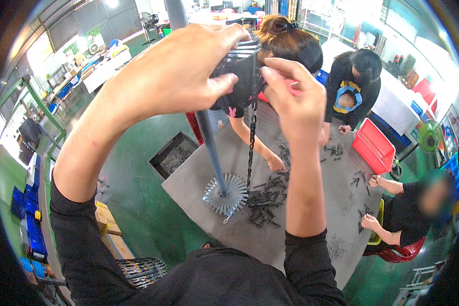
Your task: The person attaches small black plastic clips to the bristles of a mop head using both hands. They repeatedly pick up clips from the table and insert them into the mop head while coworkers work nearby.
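Observation:
My left hand (196, 69) is raised at the upper middle, its fingers and thumb curled around a striped silver metal piece (246, 50). How firmly it grips is partly hidden. Beside it, my right hand (298, 99) pinches near the upper end of a thin black chain (252, 135); its fingertips meet close to the metal piece. The chain hangs nearly straight down toward the table. Left of it, a blue-grey pole (212, 153) stands on a round slotted metal disc (225, 196) with radiating teeth.
Dark chain pieces (268, 199) lie heaped on the grey table (199, 186). Several co-workers handle small dark pieces around it. A red basket (375, 145) stands at the right edge; a dark metal tray (174, 154) is left of the table. A green fan (430, 136) stands farther right.

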Tool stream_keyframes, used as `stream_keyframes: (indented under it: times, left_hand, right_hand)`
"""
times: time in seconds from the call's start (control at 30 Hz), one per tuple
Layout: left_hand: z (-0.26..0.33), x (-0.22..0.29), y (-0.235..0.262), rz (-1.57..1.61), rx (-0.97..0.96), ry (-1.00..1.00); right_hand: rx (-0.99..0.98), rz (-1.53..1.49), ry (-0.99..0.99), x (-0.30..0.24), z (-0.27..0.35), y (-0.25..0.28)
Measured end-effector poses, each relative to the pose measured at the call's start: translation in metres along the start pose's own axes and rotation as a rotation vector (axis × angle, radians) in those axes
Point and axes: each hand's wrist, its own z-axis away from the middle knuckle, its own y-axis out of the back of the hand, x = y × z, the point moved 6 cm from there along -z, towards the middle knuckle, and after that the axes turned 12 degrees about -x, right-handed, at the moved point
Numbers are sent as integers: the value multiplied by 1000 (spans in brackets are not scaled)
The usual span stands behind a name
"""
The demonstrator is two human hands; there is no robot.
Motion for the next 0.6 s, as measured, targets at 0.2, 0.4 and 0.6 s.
stream_keyframes:
  times: [0.2,0.4,0.6]
  left_hand:
    - [-12,5,-5,-176,-94,-13]
    - [-14,1,-12,-186,-125,27]
    - [-4,-8,-9,-176,-96,8]
  right_hand:
    - [53,-10,-72,-3,-4,-16]
    - [-75,-396,-118,14,-10,-20]
    - [-254,-580,-160,40,-10,48]
